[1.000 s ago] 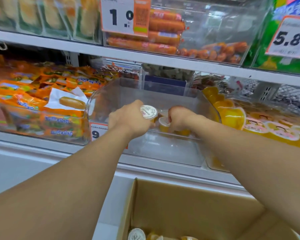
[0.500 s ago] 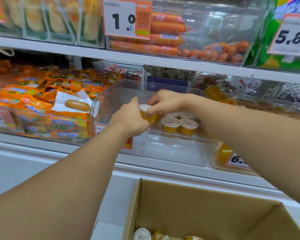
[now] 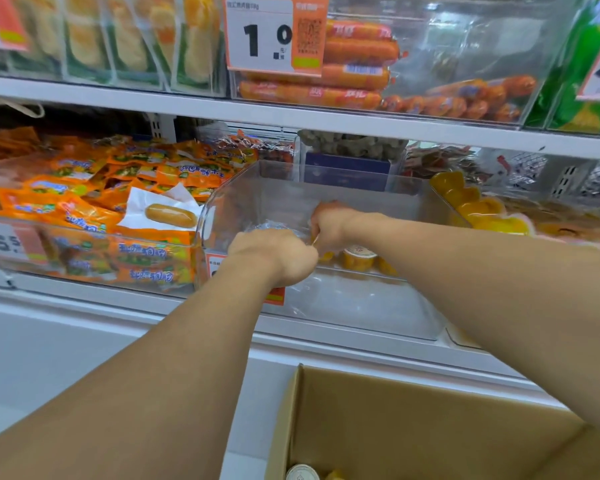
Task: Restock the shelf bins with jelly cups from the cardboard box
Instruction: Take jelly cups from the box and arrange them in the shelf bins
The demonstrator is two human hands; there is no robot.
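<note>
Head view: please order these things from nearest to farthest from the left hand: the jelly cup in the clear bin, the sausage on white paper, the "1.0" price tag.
From the left hand:
1. Jelly cup, just to its right inside the clear bin.
2. Sausage on white paper, to its left in the neighbouring bin.
3. "1.0" price tag, high on the upper shelf.

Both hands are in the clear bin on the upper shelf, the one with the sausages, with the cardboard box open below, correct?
Not quite. The head view shows the left hand and right hand at the clear bin on the lower shelf, with jelly cups inside; the sausages sit a shelf above. The cardboard box is open below.
</note>
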